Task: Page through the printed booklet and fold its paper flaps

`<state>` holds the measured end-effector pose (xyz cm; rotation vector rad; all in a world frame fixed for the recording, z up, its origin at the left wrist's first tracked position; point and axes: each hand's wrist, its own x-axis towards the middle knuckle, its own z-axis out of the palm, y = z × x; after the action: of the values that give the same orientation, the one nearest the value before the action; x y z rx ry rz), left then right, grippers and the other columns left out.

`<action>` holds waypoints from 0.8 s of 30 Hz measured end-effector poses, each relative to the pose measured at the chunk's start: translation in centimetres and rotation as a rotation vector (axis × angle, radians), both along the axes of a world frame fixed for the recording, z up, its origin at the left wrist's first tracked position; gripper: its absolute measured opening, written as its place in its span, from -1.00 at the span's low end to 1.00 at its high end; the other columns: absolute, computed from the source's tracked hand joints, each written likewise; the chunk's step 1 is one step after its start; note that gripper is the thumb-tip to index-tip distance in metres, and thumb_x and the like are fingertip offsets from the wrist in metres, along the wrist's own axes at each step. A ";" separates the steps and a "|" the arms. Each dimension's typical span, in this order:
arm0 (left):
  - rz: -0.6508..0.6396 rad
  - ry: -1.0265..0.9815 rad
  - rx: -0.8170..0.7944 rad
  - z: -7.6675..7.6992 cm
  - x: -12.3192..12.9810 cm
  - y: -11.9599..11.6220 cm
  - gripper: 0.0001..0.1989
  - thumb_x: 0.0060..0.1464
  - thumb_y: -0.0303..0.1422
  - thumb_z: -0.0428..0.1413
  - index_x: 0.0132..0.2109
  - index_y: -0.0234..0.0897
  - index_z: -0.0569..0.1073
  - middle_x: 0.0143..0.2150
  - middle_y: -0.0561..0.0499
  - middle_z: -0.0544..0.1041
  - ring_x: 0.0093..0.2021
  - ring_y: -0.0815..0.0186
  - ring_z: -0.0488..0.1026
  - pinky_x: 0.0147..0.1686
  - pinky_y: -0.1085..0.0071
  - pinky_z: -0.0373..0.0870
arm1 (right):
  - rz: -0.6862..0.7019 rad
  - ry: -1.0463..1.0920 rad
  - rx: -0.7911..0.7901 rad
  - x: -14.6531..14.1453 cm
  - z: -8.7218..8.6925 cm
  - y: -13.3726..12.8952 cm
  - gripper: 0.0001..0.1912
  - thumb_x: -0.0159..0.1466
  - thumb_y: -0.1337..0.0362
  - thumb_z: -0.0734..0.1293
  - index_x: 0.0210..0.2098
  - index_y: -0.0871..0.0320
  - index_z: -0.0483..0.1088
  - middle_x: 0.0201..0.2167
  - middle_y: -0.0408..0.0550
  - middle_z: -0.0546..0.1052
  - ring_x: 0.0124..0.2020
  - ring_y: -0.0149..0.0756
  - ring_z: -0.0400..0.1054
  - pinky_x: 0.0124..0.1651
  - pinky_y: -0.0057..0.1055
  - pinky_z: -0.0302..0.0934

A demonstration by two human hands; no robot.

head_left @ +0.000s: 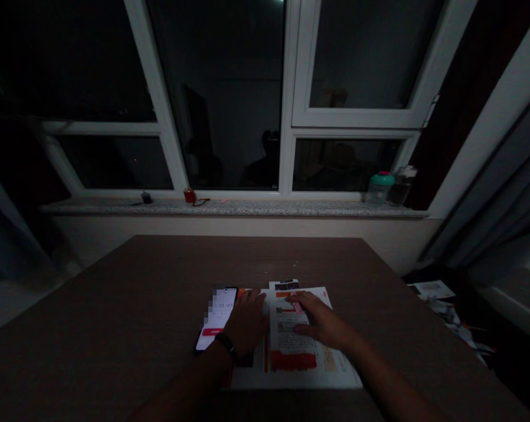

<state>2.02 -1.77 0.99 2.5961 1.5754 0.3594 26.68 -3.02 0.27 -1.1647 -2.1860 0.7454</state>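
My left hand (248,319) lies flat, fingers stretched, on the left side of a printed paper sheet (291,378), with a dark band round the wrist. Just left of it is a phone (218,316) with a lit screen showing digits and a red button. A narrower printed page (291,346), with a red patch near its lower end, rests on top of the sheet. Over that page is my right hand (320,319), its thumb low and its fingers bent around a small pink object (296,306). What exactly the pink object is, I cannot make out.
The brown table (168,275) meets a wall below a stone windowsill (247,207). A green-lidded bottle (380,189), a clear bottle (401,186) and a small red item (189,196) stand on the sill. Papers (449,319) lie beyond the table's right edge.
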 end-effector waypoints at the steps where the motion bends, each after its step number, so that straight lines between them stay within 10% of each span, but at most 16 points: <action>1: 0.000 0.005 -0.003 0.0 0.0 0.0 -0.61 0.21 -0.36 -0.02 0.17 -0.32 0.30 0.23 -0.18 0.28 0.20 0.06 0.18 0.16 0.12 0.15 | 0.005 0.010 0.001 0.1 0.0 0.0 -0.36 0.15 0.27 0.44 0.20 0.04 0.24 0.25 0.07 0.26 0.28 -0.08 0.11 0.31 -0.07 -0.01; 24: -0.002 -0.043 -0.008 0.1 0.2 -0.4 -0.58 0.25 -0.18 0.01 0.18 -0.25 0.31 0.24 -0.18 0.28 0.23 0.01 0.17 0.18 0.08 0.12 | 0.032 0.027 -0.032 0.7 -0.4 0.2 -0.26 0.12 0.29 0.46 0.25 0.01 0.18 0.29 0.06 0.20 0.31 -0.06 0.07 0.33 -0.04 -0.04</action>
<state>2.25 -2.15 1.12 2.5660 1.5569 0.4047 27.41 -2.81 -0.10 -1.1313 -2.1822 0.8084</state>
